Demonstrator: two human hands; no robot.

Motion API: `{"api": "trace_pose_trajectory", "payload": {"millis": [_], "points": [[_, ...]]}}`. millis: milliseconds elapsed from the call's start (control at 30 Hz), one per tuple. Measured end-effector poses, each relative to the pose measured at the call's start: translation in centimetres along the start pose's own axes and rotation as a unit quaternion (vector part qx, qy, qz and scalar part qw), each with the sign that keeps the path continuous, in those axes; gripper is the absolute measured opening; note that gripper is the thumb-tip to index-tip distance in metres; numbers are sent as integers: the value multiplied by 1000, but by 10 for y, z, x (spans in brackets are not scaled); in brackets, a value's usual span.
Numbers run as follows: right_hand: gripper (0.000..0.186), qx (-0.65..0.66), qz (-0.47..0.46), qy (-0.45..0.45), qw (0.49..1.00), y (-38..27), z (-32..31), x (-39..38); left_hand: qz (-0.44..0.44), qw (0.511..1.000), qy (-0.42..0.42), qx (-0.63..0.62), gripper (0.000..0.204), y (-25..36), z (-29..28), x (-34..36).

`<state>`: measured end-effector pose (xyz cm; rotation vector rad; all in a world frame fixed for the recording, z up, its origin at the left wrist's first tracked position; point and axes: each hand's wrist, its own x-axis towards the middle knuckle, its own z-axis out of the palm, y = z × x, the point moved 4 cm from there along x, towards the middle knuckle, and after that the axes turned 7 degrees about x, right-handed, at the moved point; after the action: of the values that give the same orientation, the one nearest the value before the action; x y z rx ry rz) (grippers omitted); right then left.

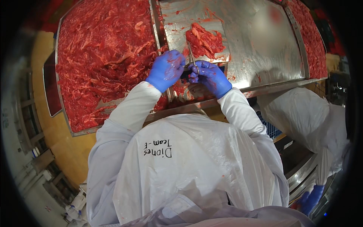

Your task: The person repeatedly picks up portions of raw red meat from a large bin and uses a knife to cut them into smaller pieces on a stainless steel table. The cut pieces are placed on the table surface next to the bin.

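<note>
My right hand [213, 78], in a blue glove, is closed around a slim metal tool [192, 56] with a curved, loop-like part by the fingers. The tool points away from me, toward a piece of raw red meat [204, 41] on a pale board [224, 53]. Just to its left, my left hand [166, 70], also blue-gloved and smeared red, has its fingers curled inward. What those fingers hold, if anything, is hidden. A small dark object, unclear in kind, shows between the two hands.
A big heap of raw meat [106, 56] fills the left tray. Metal dividers flank the steel work surface [280, 68], with more meat [312, 41] at the far right. Another person in white [298, 113] stands close on my right, one blue-gloved hand [312, 200] low down.
</note>
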<state>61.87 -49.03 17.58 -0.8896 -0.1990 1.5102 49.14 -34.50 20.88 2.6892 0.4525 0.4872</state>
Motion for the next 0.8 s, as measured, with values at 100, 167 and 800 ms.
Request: {"api": "trace_pose_trajectory", "payload": {"millis": [100,167,800], "points": [[25,-19,37,3,999,2,3,2,-57,996,-20,-58,14,-25,-15,-22],[24,-97,85,-27,991,10,3,-4,-158,981,-48,-98,14,-71,-4,-58],[23,-208,-127,-21,970,-73,-3,13,-127,921,-18,-367,59,-10,23,59]]}}
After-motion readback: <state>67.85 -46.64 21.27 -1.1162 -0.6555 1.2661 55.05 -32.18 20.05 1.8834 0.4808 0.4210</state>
